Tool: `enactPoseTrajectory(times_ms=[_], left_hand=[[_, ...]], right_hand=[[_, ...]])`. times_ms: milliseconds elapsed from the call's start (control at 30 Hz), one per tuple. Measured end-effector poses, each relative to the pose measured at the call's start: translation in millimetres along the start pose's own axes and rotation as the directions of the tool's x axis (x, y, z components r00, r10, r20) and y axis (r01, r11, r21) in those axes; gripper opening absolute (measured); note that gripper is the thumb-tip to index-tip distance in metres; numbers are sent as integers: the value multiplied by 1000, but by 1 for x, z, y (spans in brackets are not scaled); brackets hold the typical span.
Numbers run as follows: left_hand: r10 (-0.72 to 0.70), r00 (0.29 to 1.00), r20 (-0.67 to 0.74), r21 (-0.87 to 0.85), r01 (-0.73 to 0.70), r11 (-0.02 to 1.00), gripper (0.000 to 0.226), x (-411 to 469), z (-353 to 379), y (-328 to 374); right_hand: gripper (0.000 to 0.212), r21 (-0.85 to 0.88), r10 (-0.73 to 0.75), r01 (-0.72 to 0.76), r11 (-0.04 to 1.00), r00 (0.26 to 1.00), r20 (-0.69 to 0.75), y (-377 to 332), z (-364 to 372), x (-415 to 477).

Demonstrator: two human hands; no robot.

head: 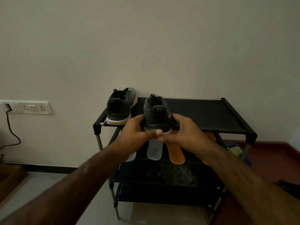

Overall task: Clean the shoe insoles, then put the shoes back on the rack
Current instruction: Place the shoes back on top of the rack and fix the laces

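Both hands gripping dark shoe [156,114] heel, black rack [211,117]

Both arms out front, the left forearm [78,179] and right forearm [246,176] angling inward. The left hand [139,132] and right hand [183,132] cup the heel of the shoe [156,113] from either side, fingers curled, thumbs [158,132] nearly touching below it.

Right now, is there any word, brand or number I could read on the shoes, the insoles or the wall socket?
Nothing here reads clearly.
On the grey insole: a faint mark, too blurred to read.
On the near shoe: nothing legible.
On the wall socket: no lettering shows.
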State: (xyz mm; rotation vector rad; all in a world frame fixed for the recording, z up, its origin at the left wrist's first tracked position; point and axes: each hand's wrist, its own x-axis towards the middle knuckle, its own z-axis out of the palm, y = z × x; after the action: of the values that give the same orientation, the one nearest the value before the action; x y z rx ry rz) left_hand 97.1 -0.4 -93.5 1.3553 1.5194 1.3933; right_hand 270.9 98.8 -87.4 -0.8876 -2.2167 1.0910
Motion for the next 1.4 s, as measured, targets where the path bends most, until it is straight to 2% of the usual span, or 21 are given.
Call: enactPoseTrajectory(times_ms=[200, 400, 500, 633, 800, 867, 967, 1100, 1200, 1400], left_hand=[[-13, 1000, -12, 64, 13, 998, 39, 28, -27, 1], [-37, 999, -30, 206, 42, 978, 40, 50, -35, -10], [-2, 995, -98, 322, 33, 946, 37, 53, -35, -17], [36, 981, -189, 343, 31, 939, 38, 47, -26, -20], [99, 902, -421, 320, 45, 946, 39, 3, 3, -30], [32, 897, -440, 280, 104, 954, 35, -28, 21, -37], [-191, 946, -261, 144, 234, 962, 28, -83, 55, -62], [-388, 917, -90, 103, 396, 912, 30, -146, 94, -121], [-531, 845, -58, 83, 534, 841, 28, -189, 113, -170], [-741, 671, -39, 74, 741, 667, 19, -240, 132, -254]], right_hand=[[83, -50, 16, -21, 999, 995, -97, -10, 19, 39], [67, -126, 61, -80, 989, 986, -153, -5, 39, 58], [63, -177, 72, -107, 978, 978, -194, -6, 44, 59], [59, -246, 62, -125, 961, 967, -247, -5, 51, 50], [64, -376, -14, -93, 922, 962, -272, 0, 49, 11], [69, -392, 27, -120, 912, 972, -234, 7, 48, -12], [59, -331, 66, -137, 934, 974, -217, 33, 60, -55], [39, -256, 205, -237, 937, 968, -144, 80, 94, -119], [28, -224, 364, -360, 906, 931, -21, 119, 132, -165], [23, -178, 602, -579, 796, 788, 127, 193, 199, -222]])
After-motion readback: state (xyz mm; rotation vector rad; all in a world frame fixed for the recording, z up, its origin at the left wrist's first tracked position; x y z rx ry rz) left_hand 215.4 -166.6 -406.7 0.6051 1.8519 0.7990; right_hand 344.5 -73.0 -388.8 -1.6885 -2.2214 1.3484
